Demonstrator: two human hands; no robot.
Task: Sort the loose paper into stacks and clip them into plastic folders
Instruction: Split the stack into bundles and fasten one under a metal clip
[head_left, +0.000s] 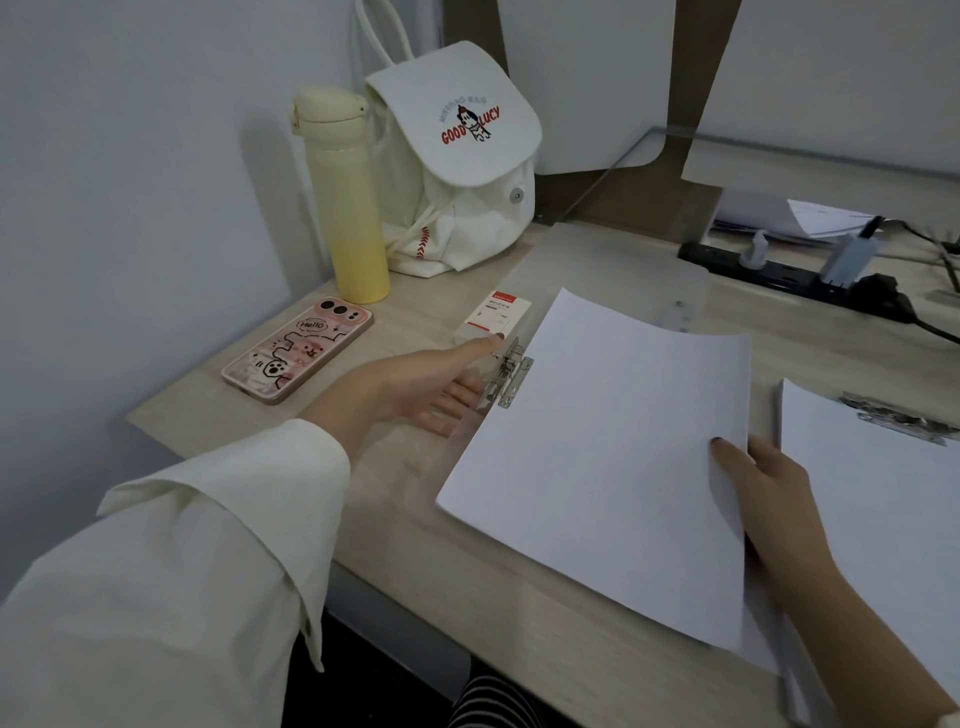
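Desk (467, 571): pale wood, carrying everything; its bare front edge ran toward 6 o'clock.
Paper stack (613, 457): white sheets lay at the centre of the view, tilted, far edge lifting in a slight curl toward 1 o'clock; they sat on a clear plastic folder (613, 270) whose uncovered part showed at 12 o'clock.
Second stack (883, 509): at 3 o'clock, already under its own metal clamp (898, 415), so judged done.
Left hand (415, 389): at 9 o'clock of the stack, fingers spread and reaching, forefinger on the raised lever clip (506, 374), other fingers under the clip's side; gripping nothing.
Right hand (769, 483): at 4 o'clock, pinching the stack's right edge, thumb on top, the rest hidden under the sheets.
Lever clip: at the stack's left edge, lever apparently up, judged not yet clamping.
Advice: I judged the step as seating the sheets. Square the left edge fully under the clip's bar first, keep the right hand steadying against skew, then press the lever flat.
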